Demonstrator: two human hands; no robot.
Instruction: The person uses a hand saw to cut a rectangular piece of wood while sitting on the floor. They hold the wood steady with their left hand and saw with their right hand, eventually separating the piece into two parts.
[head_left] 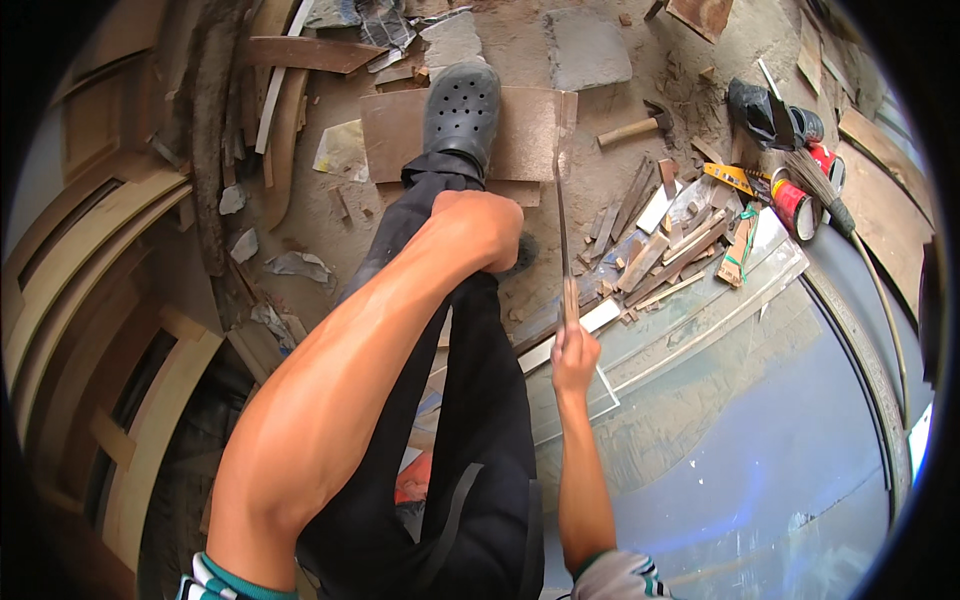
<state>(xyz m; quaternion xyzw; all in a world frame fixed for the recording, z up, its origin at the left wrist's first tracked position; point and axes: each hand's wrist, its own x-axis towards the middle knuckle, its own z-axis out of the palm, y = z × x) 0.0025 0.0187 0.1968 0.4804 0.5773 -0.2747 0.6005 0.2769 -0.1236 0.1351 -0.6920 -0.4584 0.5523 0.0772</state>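
The right hand (574, 358) is closed round the wooden handle of a handsaw (562, 215), its blade reaching to the brown board (400, 130) pinned under a grey clog (462, 100). The left hand (490, 232) rests bunched on the knee, holding nothing I can see. Sawing looks underway; steady strokes seem needed.

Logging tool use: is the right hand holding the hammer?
No. The right hand grips a hand saw by its wooden handle; the hammer lies untouched on the floor.
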